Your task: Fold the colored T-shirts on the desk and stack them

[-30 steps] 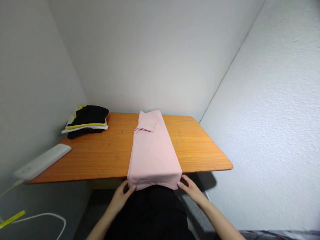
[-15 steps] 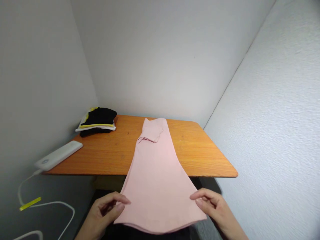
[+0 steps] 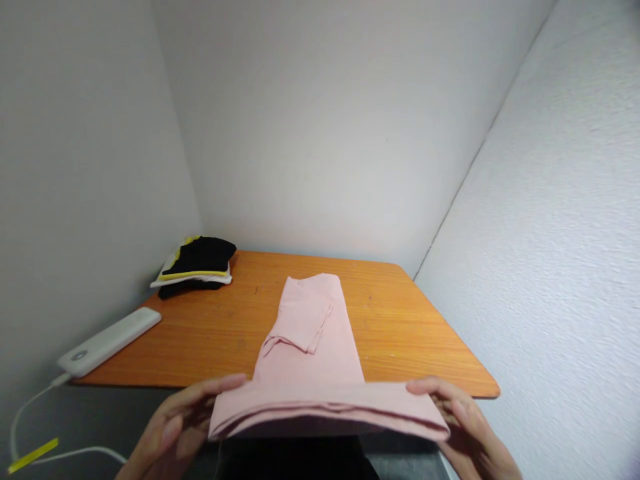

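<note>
A pink shirt (image 3: 315, 370) lies lengthwise over the wooden table, folded narrow, with a sleeve (image 3: 300, 327) turned down across its upper part. Its wide lower end hangs past the front edge and is raised into a band of layered cloth. My left hand (image 3: 173, 423) is at the left end of that band, index finger along the top and the thumb lower. At the right end my right hand (image 3: 465, 423) grips the cloth, its fingertips on top and part of the hand hidden behind the fabric.
Several folded clothes, black, yellow and white, form a stack (image 3: 197, 267) at the table's back left. A white power bank (image 3: 110, 343) with a white cable (image 3: 30, 407) lies at the left edge. Walls enclose the table (image 3: 415, 333) behind and at both sides.
The shirt's lower end, flat and hanging before, is now lifted and bent into a raised band. The shirt has slid toward me, and my hands have moved slightly apart. The view has tilted up.
</note>
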Demonstrator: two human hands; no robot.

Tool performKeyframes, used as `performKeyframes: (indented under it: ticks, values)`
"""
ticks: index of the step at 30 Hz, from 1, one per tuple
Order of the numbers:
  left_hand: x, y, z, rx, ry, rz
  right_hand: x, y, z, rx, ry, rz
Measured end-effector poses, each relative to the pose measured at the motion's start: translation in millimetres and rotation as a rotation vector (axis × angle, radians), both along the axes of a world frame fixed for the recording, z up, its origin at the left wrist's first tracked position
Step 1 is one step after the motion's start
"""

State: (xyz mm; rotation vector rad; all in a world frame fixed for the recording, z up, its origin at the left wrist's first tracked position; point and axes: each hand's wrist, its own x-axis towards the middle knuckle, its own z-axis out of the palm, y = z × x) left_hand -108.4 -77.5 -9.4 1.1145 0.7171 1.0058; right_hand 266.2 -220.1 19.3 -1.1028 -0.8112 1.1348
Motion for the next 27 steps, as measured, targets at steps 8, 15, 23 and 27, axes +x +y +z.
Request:
performKeyframes:
  ticks: [8,15,23,27]
  values:
    - [118.1,167.7,50.5,0.109,-0.089,-0.053,53.3,214.7,25.4,0.107,-0.112,0.016]
    - [141.1,185.1,-39.8,0.401,0.538,0.075,34.3,260.1,-52.5,-0.068,-0.648,-0.125]
    - [141.0,143.8,-68.1,0.927,1.277,-0.175,-25.5,201.8,-107.9,-0.108,-1.511,-0.005]
    - [144.8,140.7,-79.9,0.927,1.323,-0.132,-32.9,195.5,-118.6,-0.155,-1.583,0.042]
